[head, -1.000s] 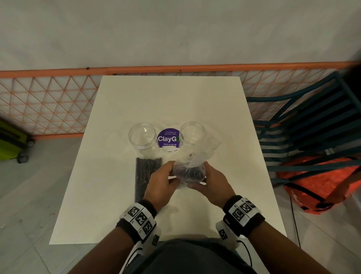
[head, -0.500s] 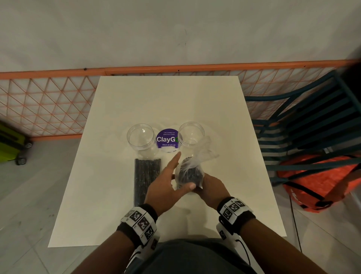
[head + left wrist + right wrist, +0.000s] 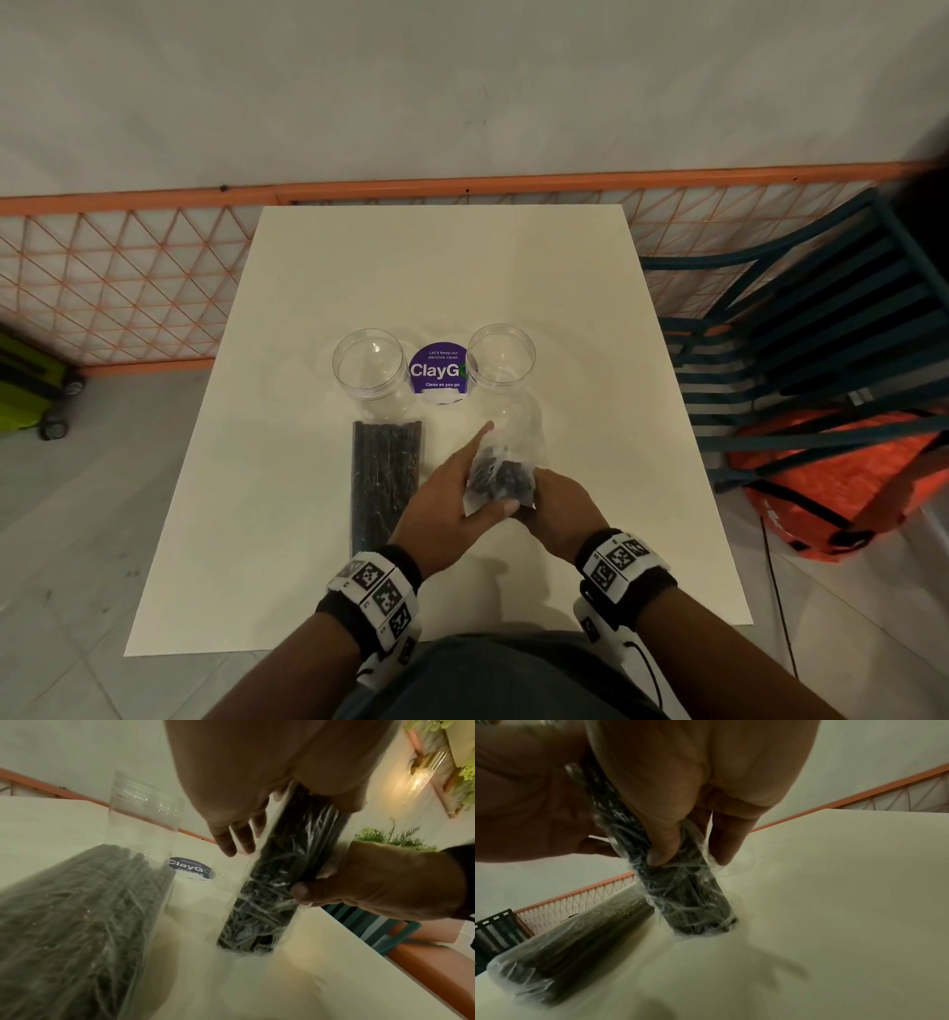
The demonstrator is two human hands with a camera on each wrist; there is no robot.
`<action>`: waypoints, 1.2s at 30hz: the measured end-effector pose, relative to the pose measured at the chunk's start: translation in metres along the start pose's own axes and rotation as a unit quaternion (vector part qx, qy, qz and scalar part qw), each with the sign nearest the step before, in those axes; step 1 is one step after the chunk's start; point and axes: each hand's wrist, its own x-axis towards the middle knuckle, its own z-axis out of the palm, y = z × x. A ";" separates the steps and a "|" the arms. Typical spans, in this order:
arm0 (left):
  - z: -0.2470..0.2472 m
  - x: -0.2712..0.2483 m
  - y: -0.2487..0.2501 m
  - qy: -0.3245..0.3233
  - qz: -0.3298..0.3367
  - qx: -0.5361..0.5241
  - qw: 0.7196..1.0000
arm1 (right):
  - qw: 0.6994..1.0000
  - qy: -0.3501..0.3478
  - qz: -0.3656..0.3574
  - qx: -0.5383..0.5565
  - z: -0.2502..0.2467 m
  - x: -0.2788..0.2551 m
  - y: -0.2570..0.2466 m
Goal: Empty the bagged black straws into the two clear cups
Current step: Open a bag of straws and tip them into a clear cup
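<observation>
Right hand (image 3: pixel 557 506): fingers curled round upright bag of straws (image 3: pixel 500 475); left hand (image 3: pixel 447 509): fingers straight, flat against bag

Each wrist wears a black band (image 3: pixel 624 568) faced with white tiles printed in black square codes; a thin black cable (image 3: pixel 648 668) trails from the right one. Forearms bare, dark grey trousers (image 3: pixel 493 678).

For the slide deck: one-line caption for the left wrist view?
Right hand grips an upright clear bag of black straws standing on the white table; a second bag lies before a clear cup.
</observation>
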 end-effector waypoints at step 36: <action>0.009 0.000 -0.016 0.006 -0.005 0.187 0.982 | 0.994 0.032 -0.083 0.067 0.006 0.009 0.017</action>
